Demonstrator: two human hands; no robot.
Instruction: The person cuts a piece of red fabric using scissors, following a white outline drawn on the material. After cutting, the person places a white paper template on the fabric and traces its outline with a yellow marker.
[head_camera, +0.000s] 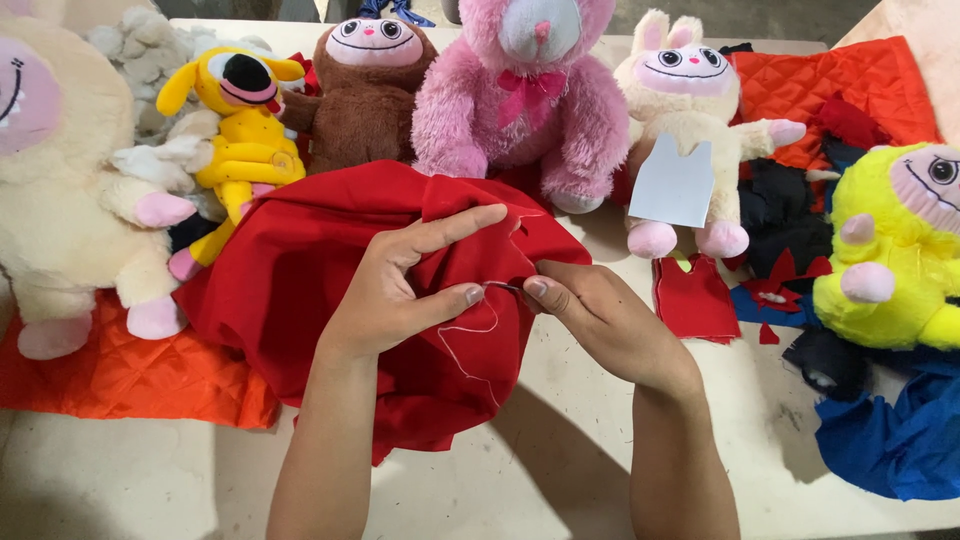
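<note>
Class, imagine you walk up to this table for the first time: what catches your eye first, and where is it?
The big red cloth at the table's centre, pinched by the left hand and right hand. Behind it sit plush toys in a row, with a pink bear in the middle. A bright yellow toy sits at the right edge.

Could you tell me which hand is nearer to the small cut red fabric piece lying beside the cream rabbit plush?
Right. The right hand lies just left of the small red fabric piece; the left hand is farther left, on the red cloth.
</note>
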